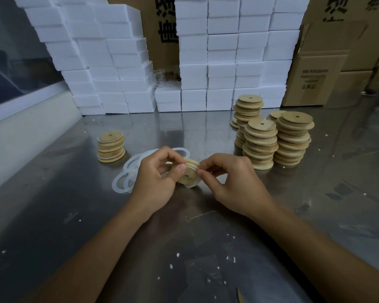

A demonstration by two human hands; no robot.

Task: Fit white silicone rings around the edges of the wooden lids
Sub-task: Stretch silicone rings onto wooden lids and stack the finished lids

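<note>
My left hand pinched the light, hard wooden lid by its edge above the table, while my right hand pinched the soft, stretchy ring onto its rim.

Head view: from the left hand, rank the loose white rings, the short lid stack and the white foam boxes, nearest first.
From the left hand:
1. Loose white rings, on the table right beside it, to its left.
2. Short lid stack, farther back and left.
3. White foam boxes, stacked at the table's back edge.
</note>
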